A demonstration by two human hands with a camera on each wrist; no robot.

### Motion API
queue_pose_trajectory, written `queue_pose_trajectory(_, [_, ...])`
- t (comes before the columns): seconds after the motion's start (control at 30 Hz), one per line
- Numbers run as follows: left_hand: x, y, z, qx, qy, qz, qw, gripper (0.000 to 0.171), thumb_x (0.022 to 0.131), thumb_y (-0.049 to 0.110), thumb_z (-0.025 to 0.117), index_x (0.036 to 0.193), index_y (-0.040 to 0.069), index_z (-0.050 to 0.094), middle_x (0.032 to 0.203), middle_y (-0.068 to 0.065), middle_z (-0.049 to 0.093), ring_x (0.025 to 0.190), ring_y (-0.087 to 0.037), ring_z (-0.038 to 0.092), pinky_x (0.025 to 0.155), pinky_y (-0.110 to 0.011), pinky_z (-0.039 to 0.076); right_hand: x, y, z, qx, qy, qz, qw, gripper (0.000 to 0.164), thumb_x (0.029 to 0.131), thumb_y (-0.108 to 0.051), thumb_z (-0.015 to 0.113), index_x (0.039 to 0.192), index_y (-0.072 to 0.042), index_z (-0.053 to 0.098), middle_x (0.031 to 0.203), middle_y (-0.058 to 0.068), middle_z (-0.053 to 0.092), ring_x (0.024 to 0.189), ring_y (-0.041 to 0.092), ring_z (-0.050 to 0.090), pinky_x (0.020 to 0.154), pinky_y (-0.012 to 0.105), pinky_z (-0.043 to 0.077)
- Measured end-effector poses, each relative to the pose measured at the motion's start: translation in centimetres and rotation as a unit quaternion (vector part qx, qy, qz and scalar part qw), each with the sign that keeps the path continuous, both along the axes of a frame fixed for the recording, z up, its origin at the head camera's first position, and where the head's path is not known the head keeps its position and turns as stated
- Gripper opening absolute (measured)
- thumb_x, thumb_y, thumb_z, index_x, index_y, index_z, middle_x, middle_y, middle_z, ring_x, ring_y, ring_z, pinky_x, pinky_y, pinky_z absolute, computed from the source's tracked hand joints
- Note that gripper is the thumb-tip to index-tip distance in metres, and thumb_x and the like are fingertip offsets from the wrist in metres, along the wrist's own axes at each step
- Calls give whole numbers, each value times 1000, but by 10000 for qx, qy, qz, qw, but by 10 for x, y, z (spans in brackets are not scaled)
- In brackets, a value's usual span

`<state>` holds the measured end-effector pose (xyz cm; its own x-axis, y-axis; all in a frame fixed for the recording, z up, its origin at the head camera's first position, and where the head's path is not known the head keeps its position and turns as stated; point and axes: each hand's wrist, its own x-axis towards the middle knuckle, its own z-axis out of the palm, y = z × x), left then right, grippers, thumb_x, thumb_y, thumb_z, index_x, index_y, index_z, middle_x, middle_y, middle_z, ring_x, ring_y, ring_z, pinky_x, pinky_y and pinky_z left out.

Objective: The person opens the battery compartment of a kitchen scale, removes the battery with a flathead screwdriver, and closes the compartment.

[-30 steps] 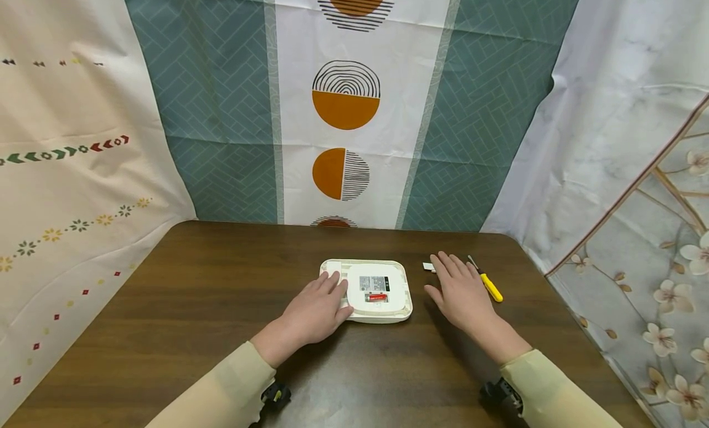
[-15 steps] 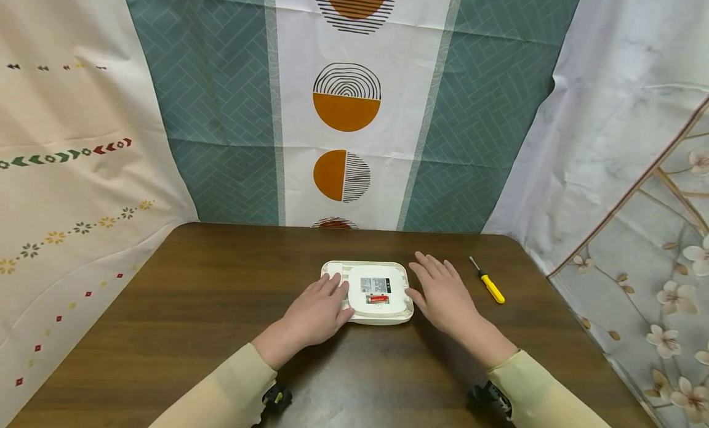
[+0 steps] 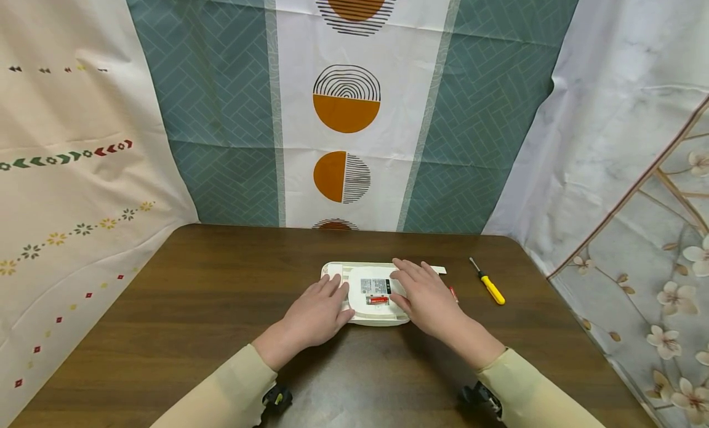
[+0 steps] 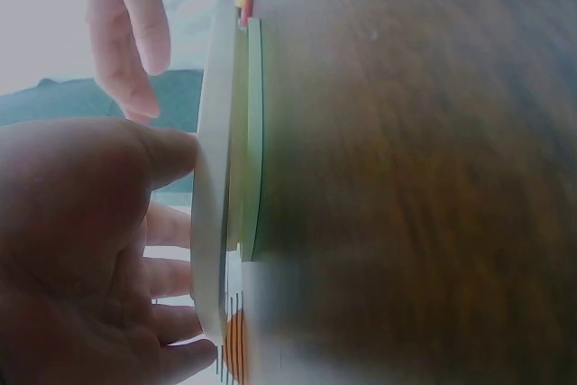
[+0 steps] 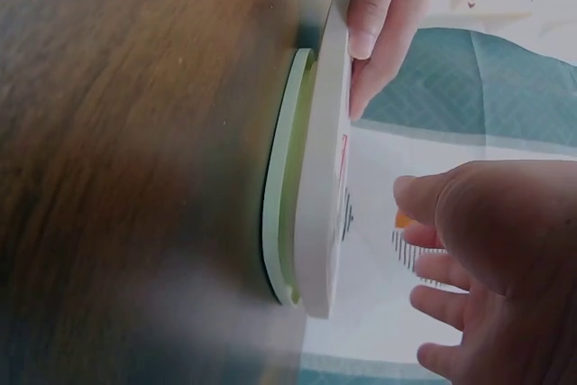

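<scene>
A white device (image 3: 354, 320), rounded and flat like an upturned kitchen scale, lies on the table with its underside up. A printed label (image 3: 374, 286) and a red battery (image 3: 378, 300) in a small bay show on it. My left hand (image 3: 317, 311) rests on its left end with fingers extended; in the left wrist view its thumb and fingertips are at the white slab (image 4: 213, 178). My right hand (image 3: 429, 295) hovers over the right end, fingers relaxed and holding nothing. In the right wrist view a gap shows between right fingertips and the device.
Farther right lies a screwdriver (image 3: 490, 287) with a yellow handle. A white strip (image 3: 439, 270) and a small red item (image 3: 453, 292) lie by the right hand, partly hidden behind it. Patterned cloths (image 3: 221, 108) hang behind the brown table (image 3: 221, 292).
My right hand has moved left from beside the screwdriver to over the device's right end, uncovering the white strip and red item. The left hand has stayed put.
</scene>
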<state>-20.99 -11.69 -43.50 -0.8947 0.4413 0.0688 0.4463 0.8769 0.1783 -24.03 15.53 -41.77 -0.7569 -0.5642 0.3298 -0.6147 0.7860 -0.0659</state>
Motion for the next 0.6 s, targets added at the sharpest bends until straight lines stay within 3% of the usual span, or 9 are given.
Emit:
queue_pose_trajectory(0.3, [-1, 1, -4, -55, -10, 41, 10000, 65, 114, 44, 61, 162, 1, 53, 172, -24, 41, 160, -44, 36, 130, -53, 33, -3, -8, -2, 182, -187, 180, 9995, 33, 97, -18, 88, 125, -7, 77, 150, 17, 66, 149, 39, 54, 128, 66, 32])
queue_pose_trajectory(0.6, [-1, 0, -3, -46, 9, 36, 10000, 65, 115, 45, 60, 162, 1, 53, 172, -24, 42, 160, -45, 36, 130, -53, 34, -2, -13, -2, 293, -54, 519, 9982, 24, 91, -12, 92, 111, -7, 81, 135, 15, 74, 138, 36, 63, 123, 67, 39])
